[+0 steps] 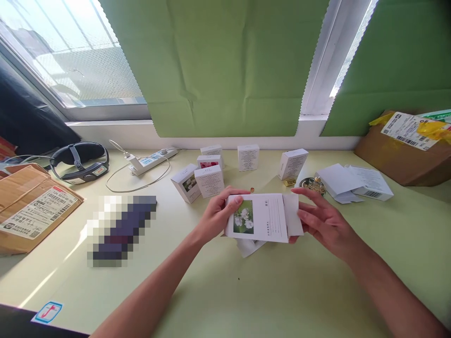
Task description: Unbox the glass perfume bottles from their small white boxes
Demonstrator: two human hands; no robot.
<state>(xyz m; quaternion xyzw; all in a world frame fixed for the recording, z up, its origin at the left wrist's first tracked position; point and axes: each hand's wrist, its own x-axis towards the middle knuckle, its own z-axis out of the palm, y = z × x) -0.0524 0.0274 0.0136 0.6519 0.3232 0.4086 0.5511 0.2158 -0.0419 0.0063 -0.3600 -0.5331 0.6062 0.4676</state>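
A white cardboard box (266,218) with a photo of white flowers is held above the table, its printed face turned up. My left hand (221,211) grips its left end, thumb on the photo. At the right end, my right hand (326,220) has its fingers around the box's white flap (293,216); some of those fingers are hidden behind it. Below the box a piece of white paper or card (248,247) shows partly. Just past my right fingertips lies a round golden metal item (312,186).
Several small white boxes (209,181) stand at the back, one (293,164) beside a small gold piece (290,182). Opened white boxes (369,182) lie right. Cardboard parcels (405,155) flank both sides. A power strip (155,161), headset (82,164) and blurred dark object (123,230) are left.
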